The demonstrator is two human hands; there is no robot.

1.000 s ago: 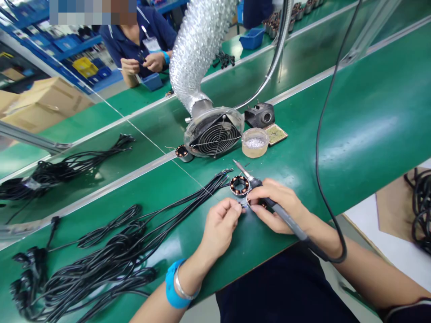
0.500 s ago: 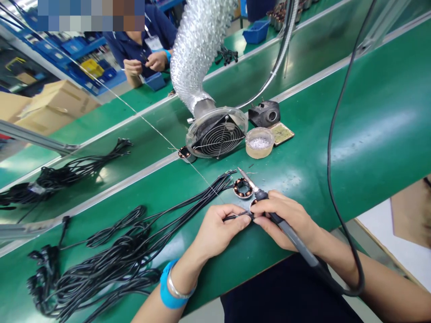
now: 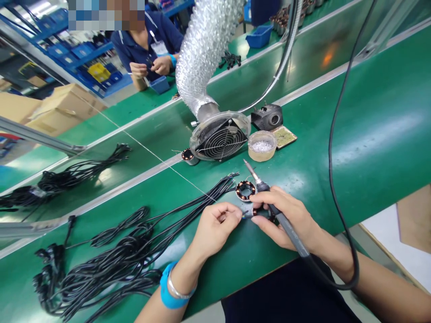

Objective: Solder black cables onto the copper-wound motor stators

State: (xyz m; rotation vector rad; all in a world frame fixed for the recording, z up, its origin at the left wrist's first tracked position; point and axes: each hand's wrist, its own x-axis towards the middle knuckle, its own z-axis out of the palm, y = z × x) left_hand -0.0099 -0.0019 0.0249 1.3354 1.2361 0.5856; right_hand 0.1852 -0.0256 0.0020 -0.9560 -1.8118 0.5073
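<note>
My right hand (image 3: 289,215) is closed round a soldering iron (image 3: 288,229), its tip pointing up and away to the left. Under those fingers sits a copper-wound stator (image 3: 266,212), partly hidden by the hand; I cannot tell whether the fingertips grip it. My left hand (image 3: 217,226) pinches a thin silvery wire (image 3: 205,194), which runs in from the upper left. A short dark lead end (image 3: 245,212) shows just past the left fingertips, close to the stator. Beyond, a second stator (image 3: 245,191) lies flat on the green bench, near the iron's shaft.
Black power cords (image 3: 114,264) lie bundled at left, bare ends near the second stator. Behind stand a fume extractor (image 3: 220,139), a third stator (image 3: 189,157), a round tub (image 3: 261,147) and an iron holder (image 3: 267,117). The iron's cable (image 3: 332,157) hangs at right. A co-worker (image 3: 148,54) sits opposite.
My left fingertips have drawn slightly left, away from the right hand, opening a small gap. More of the stator under my right hand shows. The view has shifted slightly.
</note>
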